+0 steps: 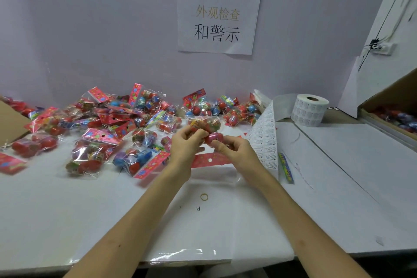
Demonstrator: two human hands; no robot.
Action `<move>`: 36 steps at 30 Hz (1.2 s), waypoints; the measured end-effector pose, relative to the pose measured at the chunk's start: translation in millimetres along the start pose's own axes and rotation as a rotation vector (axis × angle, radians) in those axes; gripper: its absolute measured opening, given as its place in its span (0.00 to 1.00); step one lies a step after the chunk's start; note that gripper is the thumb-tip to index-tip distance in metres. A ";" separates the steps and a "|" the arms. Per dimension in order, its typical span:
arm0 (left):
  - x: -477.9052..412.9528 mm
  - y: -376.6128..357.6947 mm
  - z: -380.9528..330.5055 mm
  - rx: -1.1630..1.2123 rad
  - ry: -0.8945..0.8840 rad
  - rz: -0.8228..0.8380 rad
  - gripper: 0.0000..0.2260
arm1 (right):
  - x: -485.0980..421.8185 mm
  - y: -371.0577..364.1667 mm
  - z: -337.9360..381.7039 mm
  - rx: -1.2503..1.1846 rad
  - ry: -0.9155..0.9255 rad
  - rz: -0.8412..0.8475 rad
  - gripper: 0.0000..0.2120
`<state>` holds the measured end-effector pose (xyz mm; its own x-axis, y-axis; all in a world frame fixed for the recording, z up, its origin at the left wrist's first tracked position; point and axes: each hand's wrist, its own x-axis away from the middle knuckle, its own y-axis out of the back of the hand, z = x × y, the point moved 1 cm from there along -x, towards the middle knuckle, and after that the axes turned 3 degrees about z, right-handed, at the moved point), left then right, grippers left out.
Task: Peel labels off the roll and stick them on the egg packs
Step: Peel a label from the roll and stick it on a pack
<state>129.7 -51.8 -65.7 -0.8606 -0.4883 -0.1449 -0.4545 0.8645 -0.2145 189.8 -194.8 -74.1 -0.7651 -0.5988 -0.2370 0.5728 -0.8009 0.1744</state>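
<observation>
Bright, even, diffuse lighting with only faint soft shadows on the white table point(56, 210). Glare streaks on the clear plastic sheet point(187, 253) at the near edge. Wide-angle bowing towards the borders; left hand point(185, 145), right hand point(235, 150) and the held cellophane egg pack point(206, 124) slightly blurred

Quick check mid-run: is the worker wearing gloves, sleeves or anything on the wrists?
No gloves: the left hand and right hand are bare. The left forearm and right forearm are uncovered down to the frame's bottom edge, so no sleeve shows. No watch, bracelet or ring is visible from this angle.
</observation>
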 end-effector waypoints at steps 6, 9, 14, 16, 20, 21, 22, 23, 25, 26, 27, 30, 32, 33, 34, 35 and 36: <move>-0.2 1.7 -2.0 0.086 0.033 0.181 0.09 | 0.6 4.0 4.4 -0.031 0.024 -0.111 0.15; 0.4 -1.1 -1.3 0.128 0.113 0.286 0.21 | -1.6 10.2 4.0 -0.064 0.021 -0.207 0.16; 2.0 -4.9 -2.3 0.048 0.207 0.323 0.21 | -2.8 14.8 3.0 -0.095 0.007 -0.239 0.11; 3.5 -3.3 -2.3 -0.038 0.256 0.352 0.23 | -3.7 14.7 2.4 -0.115 0.002 -0.226 0.09; 4.0 -3.4 -0.8 -0.092 0.218 0.339 0.23 | -3.0 15.9 4.1 -0.183 -0.008 -0.196 0.08; 4.1 -3.8 -1.2 -0.083 0.198 0.310 0.22 | -2.2 16.0 4.8 -0.202 -0.015 -0.182 0.07; 3.8 -4.0 -1.5 -0.065 0.186 0.278 0.21 | -1.2 15.4 5.6 -0.209 -0.023 -0.165 0.07; 3.2 -3.5 -2.1 -0.043 0.183 0.250 0.19 | -0.3 14.1 6.3 -0.208 -0.034 -0.143 0.07; 1.4 -2.0 -3.5 -0.021 0.189 0.215 0.17 | 1.0 10.6 7.4 -0.196 -0.061 -0.107 0.11; 0.5 -1.2 -4.0 -0.025 0.193 0.214 0.16 | 1.0 9.5 7.7 -0.188 -0.072 -0.101 0.15; 0.3 -0.8 -4.2 -0.035 0.197 0.223 0.16 | 1.0 9.0 8.0 -0.183 -0.082 -0.105 0.19; 2.4 -1.5 -3.8 -0.059 0.185 0.258 0.15 | -0.4 10.4 6.3 -0.195 -0.089 -0.154 0.20; 5.1 -3.1 -4.3 -0.075 0.162 0.271 0.16 | -1.9 12.6 4.4 -0.191 -0.079 -0.187 0.18; 6.1 -3.7 -4.6 -0.083 0.151 0.278 0.16 | -2.4 13.3 4.0 -0.177 -0.075 -0.198 0.18; 6.3 -4.2 -4.9 -0.092 0.144 0.283 0.17 | -2.9 14.0 3.6 -0.165 -0.071 -0.204 0.19; 6.5 -4.3 -5.2 -0.101 0.140 0.285 0.16 | -3.0 14.3 3.6 -0.160 -0.068 -0.206 0.19; 6.5 -4.1 -5.5 -0.112 0.137 0.285 0.16 | -3.0 14.2 4.0 -0.162 -0.064 -0.208 0.19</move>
<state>124.7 -57.9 -60.5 -0.9761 -0.2113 -0.0507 -0.2072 0.9754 -0.0752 199.0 -204.4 -67.1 -0.8852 -0.4245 -0.1903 0.4372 -0.8989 -0.0281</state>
